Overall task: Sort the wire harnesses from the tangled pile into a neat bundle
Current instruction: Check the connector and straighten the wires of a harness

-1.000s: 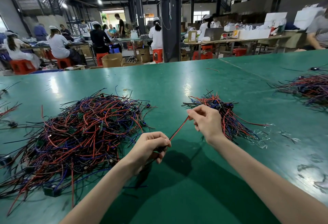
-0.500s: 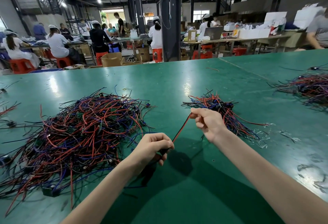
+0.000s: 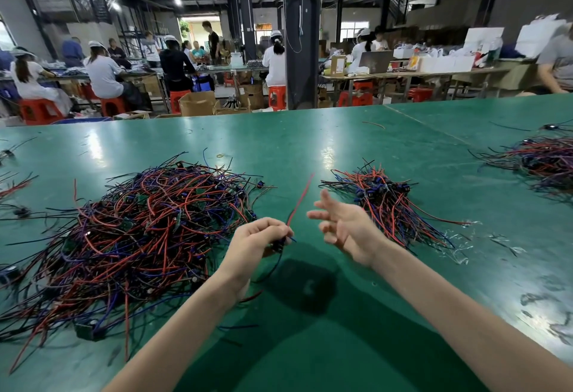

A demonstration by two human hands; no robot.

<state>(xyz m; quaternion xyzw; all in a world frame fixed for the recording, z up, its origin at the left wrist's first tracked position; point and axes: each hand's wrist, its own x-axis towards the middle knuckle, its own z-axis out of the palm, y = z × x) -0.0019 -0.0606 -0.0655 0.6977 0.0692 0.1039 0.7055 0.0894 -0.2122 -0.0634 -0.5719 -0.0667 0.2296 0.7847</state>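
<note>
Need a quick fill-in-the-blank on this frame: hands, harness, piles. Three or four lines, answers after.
1. The left hand grips a harness whose wire sticking up is ____ in colour.
2. The right hand holds ____.
3. The neat bundle lies to the ____ of the tangled pile.
4. Both lie on a table coloured ____.

Missing words: red; nothing; right; green.
</note>
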